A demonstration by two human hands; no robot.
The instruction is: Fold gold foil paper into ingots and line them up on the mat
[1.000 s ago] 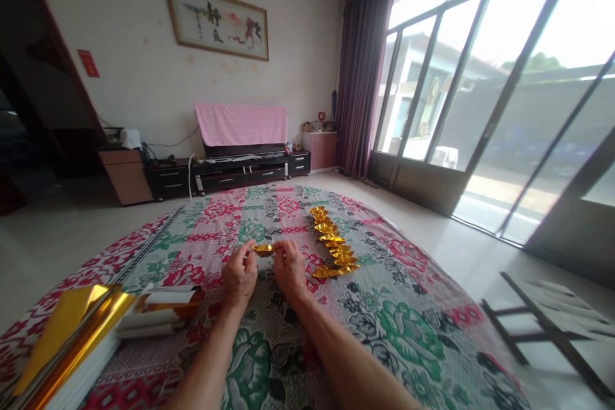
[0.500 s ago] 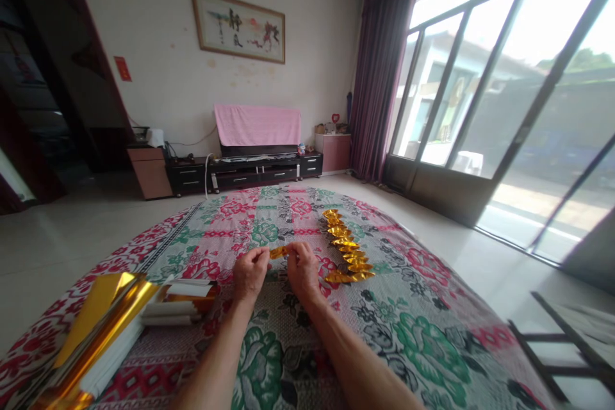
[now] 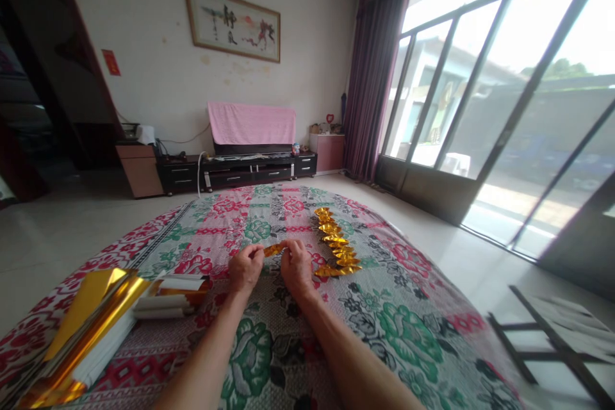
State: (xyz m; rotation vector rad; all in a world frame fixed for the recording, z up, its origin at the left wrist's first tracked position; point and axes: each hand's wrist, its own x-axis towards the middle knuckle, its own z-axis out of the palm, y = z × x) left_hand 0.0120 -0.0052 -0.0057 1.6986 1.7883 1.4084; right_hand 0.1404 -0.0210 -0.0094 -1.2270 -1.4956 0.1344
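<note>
Both of my hands pinch a small folded gold foil piece (image 3: 274, 248) just above a round table covered by a floral cloth (image 3: 408, 307). My left hand (image 3: 245, 269) grips its left end and my right hand (image 3: 296, 267) grips its right end, fingers closed. To the right of my right hand lies a row of several folded gold foil pieces (image 3: 335, 243), running away from me. A stack of gold foil sheets (image 3: 91, 327) rests on the near left of the table.
White rolled papers (image 3: 168, 298) lie beside the gold stack. Beyond the table stand a dark TV cabinet (image 3: 230, 173) with a pink cloth over it, purple curtains and large glass doors at the right. A dark folding frame (image 3: 552, 339) lies on the floor at the right.
The gold piece between my fingers has tilted, its right end now slightly higher. My hands stayed together over the same spot while my head shifted a little.
</note>
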